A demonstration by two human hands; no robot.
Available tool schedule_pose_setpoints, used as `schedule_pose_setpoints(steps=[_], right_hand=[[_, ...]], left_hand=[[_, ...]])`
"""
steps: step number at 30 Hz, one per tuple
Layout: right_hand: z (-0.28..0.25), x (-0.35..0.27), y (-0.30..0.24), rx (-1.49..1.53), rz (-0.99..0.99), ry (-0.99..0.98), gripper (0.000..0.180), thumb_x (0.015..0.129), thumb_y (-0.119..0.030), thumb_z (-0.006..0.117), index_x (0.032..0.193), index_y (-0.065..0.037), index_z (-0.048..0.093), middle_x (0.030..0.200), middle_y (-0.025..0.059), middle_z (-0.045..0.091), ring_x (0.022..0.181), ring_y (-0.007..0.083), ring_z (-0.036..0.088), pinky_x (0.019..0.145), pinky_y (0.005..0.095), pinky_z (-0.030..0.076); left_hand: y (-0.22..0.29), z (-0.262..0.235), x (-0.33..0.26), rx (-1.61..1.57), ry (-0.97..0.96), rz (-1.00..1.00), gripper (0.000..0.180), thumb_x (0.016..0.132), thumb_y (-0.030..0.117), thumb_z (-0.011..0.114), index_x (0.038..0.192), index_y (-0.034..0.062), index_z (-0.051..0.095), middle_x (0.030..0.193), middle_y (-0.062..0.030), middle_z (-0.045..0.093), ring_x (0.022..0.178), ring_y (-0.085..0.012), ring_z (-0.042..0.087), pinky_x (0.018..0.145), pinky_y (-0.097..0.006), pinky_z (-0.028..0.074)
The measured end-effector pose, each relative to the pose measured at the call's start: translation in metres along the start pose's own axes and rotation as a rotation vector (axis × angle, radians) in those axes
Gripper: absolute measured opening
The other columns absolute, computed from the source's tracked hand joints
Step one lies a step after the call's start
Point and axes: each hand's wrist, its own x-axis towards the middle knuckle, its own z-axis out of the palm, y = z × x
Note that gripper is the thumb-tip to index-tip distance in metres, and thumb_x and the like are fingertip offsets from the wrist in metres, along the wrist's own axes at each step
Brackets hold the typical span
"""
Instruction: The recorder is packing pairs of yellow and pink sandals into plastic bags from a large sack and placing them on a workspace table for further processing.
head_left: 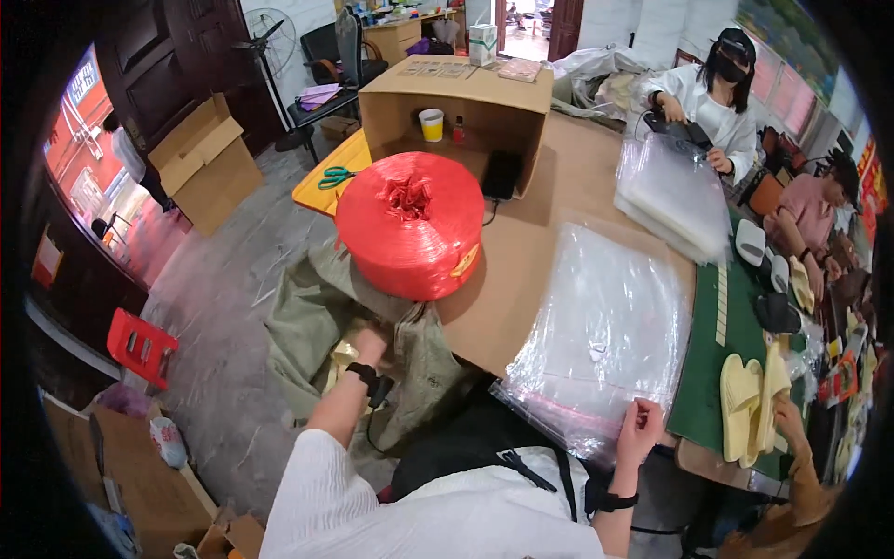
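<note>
My right hand (641, 427) pinches the near right corner of a clear plastic bag that tops a stack of clear plastic bags (610, 307) on the table. A pink strip runs across the near end of the stack. At the left, my left hand (369, 347) reaches down into the mouth of a grey-green woven sack (312, 303) beside the table. A pale yellow item (341, 361) lies by that hand inside the sack; its kind is unclear. My left fingers are mostly hidden, so their grip does not show.
A big red roll of plastic twine (410, 224) stands at the table's left edge, near green-handled scissors (336, 177). Behind it is an open cardboard box (456, 84). Across the table a co-worker handles more clear bags (675, 191). Yellow slippers (742, 401) lie on a green mat (703, 373) at the right, beside another person's hand.
</note>
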Motion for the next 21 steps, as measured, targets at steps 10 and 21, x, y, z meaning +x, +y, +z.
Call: schedule_pose_setpoints(steps=[10,21], right_hand=[[0.005,0.002,0.012,-0.016,-0.087,0.058,0.008,0.087,-0.006,0.069,0.093,-0.002,0.066,0.082,0.0045,0.061,0.071,0.0122,0.056,0.066,0.0255,0.047],[-0.005,0.006,-0.009,-0.001,-0.071,0.058,0.009,0.082,-0.008,0.070,0.090,-0.006,0.066,0.082,0.0089,0.065,0.078,0.0275,0.064,0.069,0.0381,0.050]], left_hand=[[-0.054,0.118,-0.049,-0.581,-0.251,0.208,0.027,0.090,0.016,0.060,0.105,-0.0061,0.064,0.102,-0.0196,0.069,0.090,-0.0307,0.064,0.081,-0.040,0.051],[0.091,-0.137,-0.081,0.767,-0.475,0.371,0.042,0.065,0.037,0.083,0.087,0.0024,0.075,0.088,-0.0201,0.071,0.085,-0.0371,0.070,0.074,-0.045,0.055]])
